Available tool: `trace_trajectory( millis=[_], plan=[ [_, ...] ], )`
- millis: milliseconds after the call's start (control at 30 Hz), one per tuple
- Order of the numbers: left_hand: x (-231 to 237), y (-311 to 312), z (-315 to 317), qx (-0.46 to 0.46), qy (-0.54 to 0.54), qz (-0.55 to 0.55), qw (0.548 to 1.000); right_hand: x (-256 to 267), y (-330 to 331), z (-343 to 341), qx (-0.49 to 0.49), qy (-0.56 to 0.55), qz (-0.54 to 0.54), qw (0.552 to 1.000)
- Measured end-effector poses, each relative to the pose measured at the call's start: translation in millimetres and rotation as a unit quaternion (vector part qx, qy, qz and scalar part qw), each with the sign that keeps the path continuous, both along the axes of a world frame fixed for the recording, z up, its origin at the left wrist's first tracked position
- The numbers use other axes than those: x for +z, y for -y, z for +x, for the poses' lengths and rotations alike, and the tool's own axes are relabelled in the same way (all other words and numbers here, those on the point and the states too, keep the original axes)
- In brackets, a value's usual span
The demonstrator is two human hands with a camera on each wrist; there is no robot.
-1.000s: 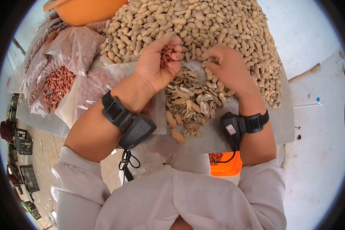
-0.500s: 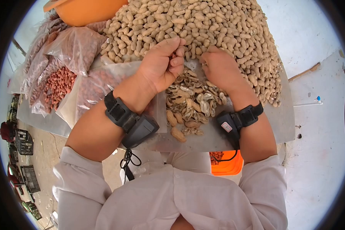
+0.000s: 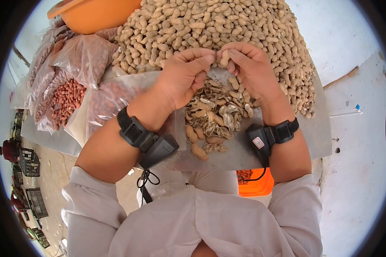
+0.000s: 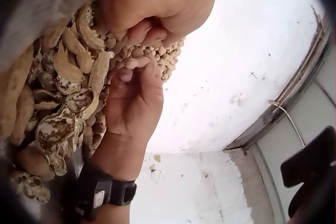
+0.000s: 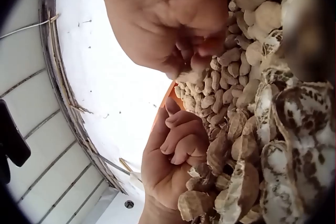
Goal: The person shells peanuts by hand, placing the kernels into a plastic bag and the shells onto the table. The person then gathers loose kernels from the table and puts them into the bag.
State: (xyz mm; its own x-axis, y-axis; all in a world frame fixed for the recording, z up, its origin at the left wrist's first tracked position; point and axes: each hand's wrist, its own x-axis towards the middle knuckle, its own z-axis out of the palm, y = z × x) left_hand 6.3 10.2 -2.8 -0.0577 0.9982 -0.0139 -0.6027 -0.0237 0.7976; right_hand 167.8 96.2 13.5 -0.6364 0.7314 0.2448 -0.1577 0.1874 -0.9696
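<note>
My right hand (image 3: 254, 68) pinches an unshelled peanut (image 3: 224, 59) between thumb and fingers; it also shows in the left wrist view, where the peanut (image 4: 137, 62) lies across the fingertips. Close on its left, my left hand (image 3: 185, 77) has its fingers curled inward and its thumb and forefinger tips together, right by the peanut. The red kernels seen in that palm a second ago are hidden behind the fingers (image 5: 184, 142). Below both hands lies a heap of split shells (image 3: 216, 107). Beyond them rises a big pile of unshelled peanuts (image 3: 227, 25).
At left, clear plastic bags (image 3: 83, 58) and loose red kernels (image 3: 68, 97) sit by an orange basin (image 3: 96, 15). An orange tub (image 3: 261, 185) stands below the table's front edge (image 3: 180, 165). Black crates (image 3: 36, 201) are on the floor at far left.
The left fingers have folded over the red kernels in the palm. My right hand has come from the pile's near edge with a peanut, up beside the left fingertips.
</note>
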Motion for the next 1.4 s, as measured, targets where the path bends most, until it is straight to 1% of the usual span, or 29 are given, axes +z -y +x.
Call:
trace_trajectory(
  millis=[67,167,267,367,467,567,667,767,967,1067,1167,1267,1400],
  plan=[
    [2,2,3,0.003,-0.023,0.005,1.000,0,5,-4,0.059,-0.100,-0.079,0.990],
    [2,4,7,0.023,-0.074,0.020,0.997,-2,9,-7,0.078,-0.143,-0.095,0.982],
    [6,6,11,0.041,-0.072,0.027,0.996,0,13,-7,0.070,-0.126,-0.074,0.987],
    [1,4,7,0.025,-0.101,0.064,0.993,1,16,-8,0.057,-0.102,-0.050,0.992],
    [4,7,8,0.062,-0.206,0.096,0.972,1,15,-7,0.040,-0.071,-0.033,0.996],
    [4,6,7,0.071,-0.286,0.123,0.948,3,14,-4,0.021,0.001,0.039,0.999],
    [7,8,6,0.070,-0.332,0.139,0.930,11,22,-6,-0.007,0.024,0.044,0.999],
    [-1,3,5,0.087,-0.378,0.148,0.910,9,22,-6,0.011,0.014,0.018,1.000],
    [6,7,7,0.095,-0.331,0.134,0.929,3,23,-12,-0.011,-0.030,0.021,0.999],
    [3,6,7,0.116,-0.331,0.126,0.928,2,26,-14,-0.018,-0.059,-0.001,0.998],
    [1,5,7,0.136,-0.339,0.135,0.921,1,29,-17,-0.027,-0.074,-0.005,0.997],
    [0,4,8,0.149,-0.325,0.153,0.921,0,28,-18,-0.032,-0.076,0.005,0.997],
    [2,5,9,0.147,-0.274,0.156,0.937,-1,30,-19,-0.023,-0.115,-0.020,0.993]
  ],
)
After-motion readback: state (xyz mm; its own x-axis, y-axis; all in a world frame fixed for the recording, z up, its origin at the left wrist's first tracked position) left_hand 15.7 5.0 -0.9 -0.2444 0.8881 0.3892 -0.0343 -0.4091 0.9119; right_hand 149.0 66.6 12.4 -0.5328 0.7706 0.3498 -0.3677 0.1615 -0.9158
